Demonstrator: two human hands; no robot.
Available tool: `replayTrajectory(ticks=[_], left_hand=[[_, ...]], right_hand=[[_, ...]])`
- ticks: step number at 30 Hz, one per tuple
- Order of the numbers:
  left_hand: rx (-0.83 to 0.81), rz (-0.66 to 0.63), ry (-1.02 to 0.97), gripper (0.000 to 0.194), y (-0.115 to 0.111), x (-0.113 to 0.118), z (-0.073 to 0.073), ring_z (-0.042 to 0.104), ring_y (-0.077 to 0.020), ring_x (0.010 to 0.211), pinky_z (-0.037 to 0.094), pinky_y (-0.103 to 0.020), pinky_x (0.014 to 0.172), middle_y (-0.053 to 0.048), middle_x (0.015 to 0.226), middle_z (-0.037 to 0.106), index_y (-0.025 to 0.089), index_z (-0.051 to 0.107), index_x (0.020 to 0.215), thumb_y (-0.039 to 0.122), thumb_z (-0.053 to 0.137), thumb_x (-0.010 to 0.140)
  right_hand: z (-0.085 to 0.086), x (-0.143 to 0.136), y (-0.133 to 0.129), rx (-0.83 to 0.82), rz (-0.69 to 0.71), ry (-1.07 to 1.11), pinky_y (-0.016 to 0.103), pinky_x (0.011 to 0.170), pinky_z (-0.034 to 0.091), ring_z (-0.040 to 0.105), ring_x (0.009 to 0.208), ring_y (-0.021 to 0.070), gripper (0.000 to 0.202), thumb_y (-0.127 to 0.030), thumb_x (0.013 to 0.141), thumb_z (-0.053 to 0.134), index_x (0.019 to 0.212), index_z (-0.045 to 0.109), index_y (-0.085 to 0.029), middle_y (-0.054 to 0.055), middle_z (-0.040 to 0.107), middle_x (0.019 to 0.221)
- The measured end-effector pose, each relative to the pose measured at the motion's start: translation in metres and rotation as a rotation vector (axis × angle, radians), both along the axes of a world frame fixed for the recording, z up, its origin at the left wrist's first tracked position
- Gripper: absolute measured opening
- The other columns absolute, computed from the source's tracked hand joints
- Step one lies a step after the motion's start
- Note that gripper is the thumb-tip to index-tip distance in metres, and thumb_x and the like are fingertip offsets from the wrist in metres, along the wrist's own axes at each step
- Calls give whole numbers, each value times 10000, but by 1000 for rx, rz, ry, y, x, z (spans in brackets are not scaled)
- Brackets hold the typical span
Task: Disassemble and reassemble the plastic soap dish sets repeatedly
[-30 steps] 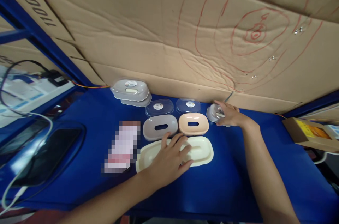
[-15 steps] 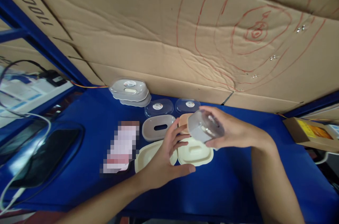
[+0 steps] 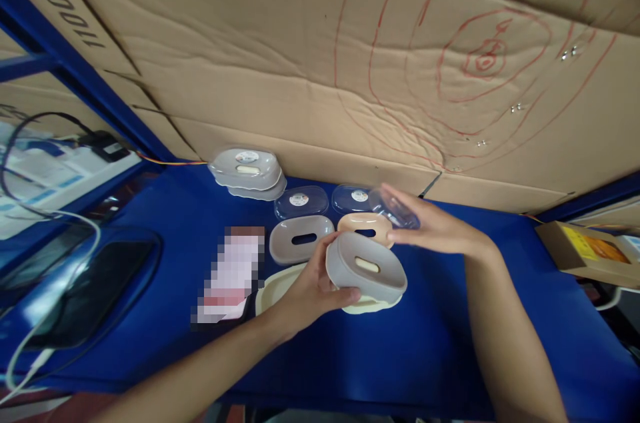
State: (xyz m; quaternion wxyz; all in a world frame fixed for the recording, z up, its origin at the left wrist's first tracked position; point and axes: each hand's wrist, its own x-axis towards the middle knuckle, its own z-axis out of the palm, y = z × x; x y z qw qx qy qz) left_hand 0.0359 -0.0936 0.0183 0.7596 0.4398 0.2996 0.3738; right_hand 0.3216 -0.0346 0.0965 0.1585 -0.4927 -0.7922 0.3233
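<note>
While the left hand (image 3: 307, 286), forearm angled up from lower left, pinches the grey soap-box base (image 3: 366, 268) by its near end above the cream trays (image 3: 280, 286), the right hand (image 3: 430, 226) holds a clear lid (image 3: 395, 210) in curled fingers just beyond it.

Grey dish (image 3: 367, 268), peach dish (image 3: 365, 226), blue table (image 3: 430, 343), red-scrawled brown cardboard (image 3: 350, 63).

Held tilted just above the blue bench, a grey oval soap-dish base (image 3: 367, 268) with a slotted cream insert, and beside it, lifted clear, its transparent domed lid (image 3: 395, 208) at a slant.
</note>
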Motion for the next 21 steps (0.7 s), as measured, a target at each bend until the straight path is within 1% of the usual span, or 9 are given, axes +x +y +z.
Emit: replayTrajectory(ticks=[1,2,4,7,11,14,17,19,21], left_hand=[[13,-7,6,936,0,0,-1,516,-353,1438,435,-545,1176,-109,1540,536,339,414,1457,379,959,697],[30,-15,15,934,-1,0,-2,512,-348,1438,432,-545,1175,-103,1539,532,345,417,1456,379,959,696],[59,-31,32,939,-2,0,-3,527,-333,1415,442,-538,1164,-89,1528,529,364,412,1460,366,959,697],[64,-45,39,940,-3,1,-4,567,-322,1356,489,-525,1112,-82,1486,550,376,407,1458,353,959,697],[42,-61,33,930,-2,0,-2,577,-323,1339,516,-511,1082,-77,1459,566,378,409,1447,348,959,698],[39,-73,37,928,-1,-1,-2,581,-333,1338,523,-518,1075,-81,1467,562,380,403,1454,345,954,707],[55,-89,38,925,0,-2,-4,589,-334,1327,521,-536,1080,-74,1475,550,386,412,1452,339,954,704],[53,-97,31,940,0,-2,-5,594,-331,1322,519,-545,1083,-72,1483,542,396,402,1458,328,957,702],[49,-78,35,948,-1,-2,-5,585,-334,1334,513,-545,1092,-76,1490,540,392,399,1463,327,958,700]], right_hand=[[-6,14,6,41,-100,-40,560,1280,308,352,1573,346,964,-648,902,721,1676,213,-381,40,327,1731],[-14,28,13,65,-191,-107,583,1275,302,352,1569,372,1022,-659,865,753,1678,208,-364,62,329,1729],[-30,51,25,71,-308,-249,625,1254,304,383,1545,403,1082,-645,826,787,1679,190,-354,94,355,1715],[-55,67,39,58,-323,-309,679,1236,265,397,1525,435,1034,-572,801,818,1652,278,-346,111,414,1681],[-75,64,48,33,-261,-322,634,1232,266,438,1493,404,928,-550,776,840,1583,428,-351,93,491,1626],[-80,58,49,28,-258,-339,656,1209,258,396,1505,422,925,-550,772,840,1581,433,-364,107,481,1616],[-80,56,49,27,-258,-348,652,1203,259,377,1512,417,947,-524,755,854,1585,423,-374,110,462,1599],[-76,55,48,35,-259,-350,649,1203,265,373,1515,420,965,-497,741,864,1587,418,-366,117,446,1593],[-64,50,44,64,-265,-348,659,1217,236,338,1537,425,925,-469,777,838,1589,412,-350,130,419,1610]])
